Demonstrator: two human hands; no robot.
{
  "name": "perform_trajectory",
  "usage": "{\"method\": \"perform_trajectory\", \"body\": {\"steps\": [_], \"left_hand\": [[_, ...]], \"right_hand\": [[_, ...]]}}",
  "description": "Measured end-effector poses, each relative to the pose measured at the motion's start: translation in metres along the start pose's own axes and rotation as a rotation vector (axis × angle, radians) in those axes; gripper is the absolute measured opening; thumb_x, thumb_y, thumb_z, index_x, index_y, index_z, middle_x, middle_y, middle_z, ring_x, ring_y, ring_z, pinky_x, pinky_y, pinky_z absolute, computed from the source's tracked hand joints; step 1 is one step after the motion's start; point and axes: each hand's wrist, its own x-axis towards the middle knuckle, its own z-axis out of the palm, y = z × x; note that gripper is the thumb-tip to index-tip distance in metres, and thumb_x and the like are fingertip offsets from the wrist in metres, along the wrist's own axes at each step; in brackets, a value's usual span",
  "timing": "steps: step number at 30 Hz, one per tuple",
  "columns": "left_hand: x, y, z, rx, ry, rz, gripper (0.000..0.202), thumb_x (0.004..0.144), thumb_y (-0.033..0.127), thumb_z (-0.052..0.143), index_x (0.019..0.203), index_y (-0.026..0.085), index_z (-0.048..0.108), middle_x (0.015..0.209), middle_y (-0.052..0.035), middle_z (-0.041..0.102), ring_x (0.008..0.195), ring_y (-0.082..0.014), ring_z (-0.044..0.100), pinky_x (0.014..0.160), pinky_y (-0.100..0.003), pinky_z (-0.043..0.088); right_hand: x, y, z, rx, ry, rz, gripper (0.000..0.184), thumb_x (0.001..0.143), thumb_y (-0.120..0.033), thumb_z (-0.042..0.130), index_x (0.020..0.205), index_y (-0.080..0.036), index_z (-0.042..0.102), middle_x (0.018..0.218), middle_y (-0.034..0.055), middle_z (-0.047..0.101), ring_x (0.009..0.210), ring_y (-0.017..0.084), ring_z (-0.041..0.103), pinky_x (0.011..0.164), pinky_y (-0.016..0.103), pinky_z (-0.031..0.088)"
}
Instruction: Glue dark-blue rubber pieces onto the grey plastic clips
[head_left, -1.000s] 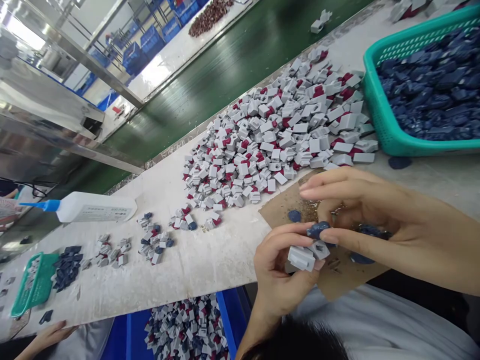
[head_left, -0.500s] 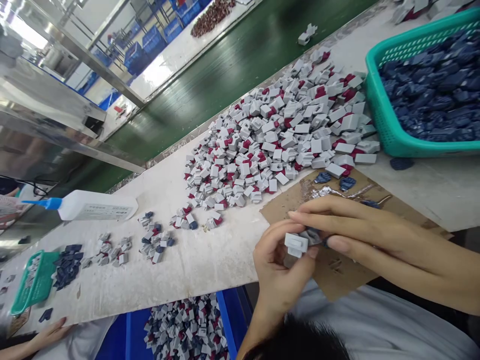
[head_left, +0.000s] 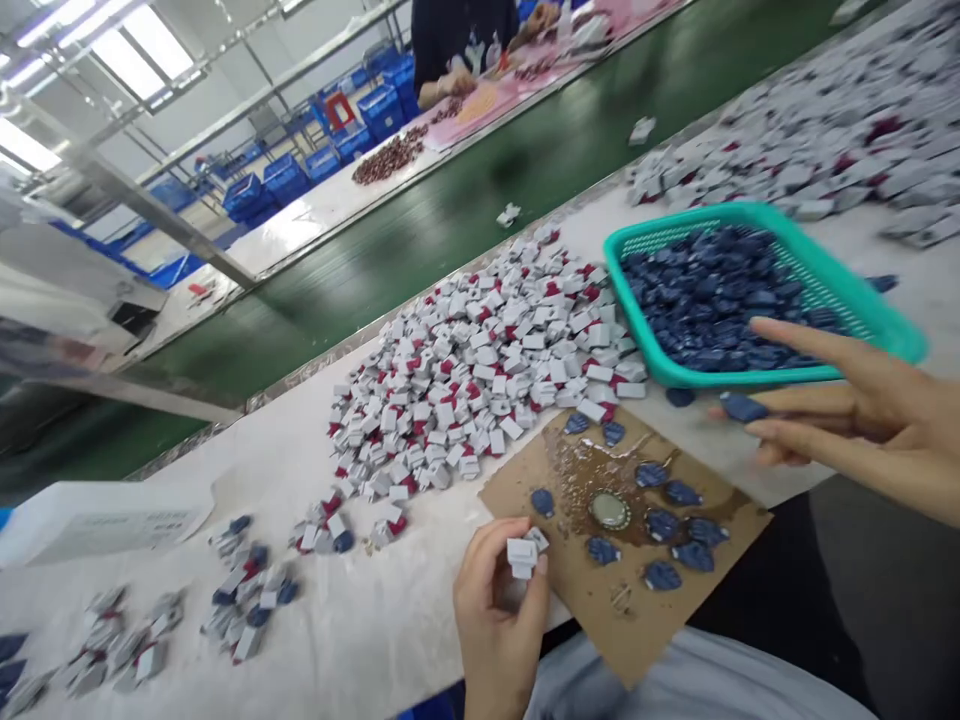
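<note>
Low in the middle, my left hand (head_left: 491, 620) is closed around a small light grey plastic block (head_left: 523, 553), its stepped end facing up. My right hand (head_left: 877, 415) pinches a dark blue plastic piece (head_left: 742, 407) between thumb and a finger, with the index finger stretched out in front of the teal basket (head_left: 892, 335). More blue pieces fill that basket. Between my hands lies a brown cardboard sheet (head_left: 630, 640) with a wet, shiny patch. Several blue pieces (head_left: 663, 525) are spread on it around a small round cap-like dish (head_left: 610, 511).
A large heap of grey and dark red parts (head_left: 465, 370) covers the table behind the cardboard, with another heap (head_left: 825, 150) at far right. A white bottle (head_left: 112, 525) lies at the left near small part clusters. Beyond runs a green conveyor belt (head_left: 420, 215); a person (head_left: 465, 40) stands across it.
My hands were together around the grey block. My right hand has moved away to the right and now holds a blue piece. The view has shifted, uncovering the cardboard and its blue pieces.
</note>
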Motion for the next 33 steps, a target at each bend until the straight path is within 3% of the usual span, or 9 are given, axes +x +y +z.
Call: {"method": "perform_trajectory", "body": {"steps": [2,5,7,12,16,22,27,30,33], "left_hand": [[0.0,-0.001,0.003,-0.016,0.05,-0.032,0.016,0.083,0.028,0.071,0.097,0.02,0.074,0.102,-0.0088,0.07,0.095,-0.0204,0.066,0.084,-0.028,0.056],[0.0,-0.002,0.008,-0.055,0.127,-0.091,0.021,0.08,0.038,0.074,0.093,0.021,0.075,0.101,-0.0084,0.07,0.094,-0.0205,0.065,0.083,-0.028,0.056],[-0.001,-0.001,0.01,-0.049,0.136,-0.11,0.024,0.078,0.041,0.076,0.092,0.021,0.075,0.101,-0.0085,0.07,0.094,-0.0208,0.065,0.081,-0.027,0.056],[-0.001,0.003,0.012,0.027,0.152,-0.116,0.026,0.077,0.043,0.075,0.09,0.02,0.075,0.101,-0.0089,0.07,0.094,-0.0212,0.065,0.079,-0.027,0.056],[0.0,0.002,0.012,0.041,0.17,-0.125,0.029,0.074,0.045,0.077,0.089,0.019,0.076,0.097,-0.0085,0.07,0.087,-0.0203,0.066,0.075,-0.025,0.056],[0.002,0.002,0.015,0.035,0.191,-0.151,0.039,0.069,0.052,0.079,0.087,0.018,0.075,0.094,-0.0087,0.07,0.081,-0.0197,0.067,0.066,-0.023,0.057],[0.001,-0.001,0.018,0.007,0.215,-0.13,0.042,0.067,0.054,0.081,0.088,0.019,0.074,0.091,-0.0071,0.07,0.079,-0.0175,0.066,0.064,-0.02,0.055],[-0.001,-0.005,0.019,-0.011,0.214,-0.096,0.041,0.068,0.055,0.081,0.088,0.02,0.074,0.091,-0.0066,0.071,0.078,-0.0164,0.066,0.062,-0.017,0.054],[-0.002,-0.011,0.02,-0.015,0.242,-0.061,0.04,0.069,0.055,0.079,0.087,0.02,0.074,0.087,-0.0062,0.071,0.074,-0.0155,0.066,0.058,-0.017,0.054]], "right_hand": [[-0.011,0.001,-0.01,0.111,-0.03,0.097,0.081,0.077,-0.055,0.068,0.147,-0.044,0.03,0.096,0.0074,0.074,0.071,0.026,0.072,0.06,0.033,0.063],[-0.024,-0.004,-0.015,-0.004,0.019,0.127,0.037,0.081,-0.056,0.063,0.116,-0.043,0.059,0.088,0.0016,0.072,0.071,0.022,0.07,0.067,0.033,0.061],[-0.024,-0.006,-0.013,-0.133,-0.027,0.024,0.017,0.085,-0.052,0.059,0.091,-0.037,0.066,0.08,-0.0007,0.071,0.066,0.018,0.067,0.06,0.029,0.056],[-0.011,-0.009,-0.003,-0.137,-0.023,-0.223,0.03,0.088,-0.053,0.053,0.082,-0.029,0.071,0.08,0.001,0.071,0.062,0.017,0.064,0.048,0.026,0.05],[-0.01,-0.01,-0.007,-0.106,0.145,-0.257,0.03,0.085,-0.054,0.058,0.078,-0.028,0.072,0.084,0.0017,0.074,0.069,0.019,0.067,0.053,0.028,0.053],[-0.013,-0.012,-0.026,-0.071,0.427,-0.202,0.023,0.089,-0.039,0.056,0.104,-0.033,0.072,0.091,-0.0031,0.075,0.072,0.014,0.069,0.068,0.026,0.054],[0.009,-0.019,-0.046,-0.133,0.528,-0.209,0.038,0.08,-0.059,0.063,0.07,-0.023,0.07,0.072,0.0015,0.071,0.062,0.015,0.062,0.056,0.028,0.045],[0.029,-0.021,-0.06,-0.222,0.448,-0.228,0.042,0.082,-0.059,0.056,0.069,-0.022,0.07,0.07,0.0031,0.07,0.06,0.016,0.059,0.056,0.03,0.042],[0.052,-0.023,-0.065,-0.313,0.142,-0.324,0.039,0.083,-0.052,0.049,0.097,-0.028,0.076,0.096,0.0027,0.075,0.08,0.02,0.068,0.065,0.031,0.049]]}}
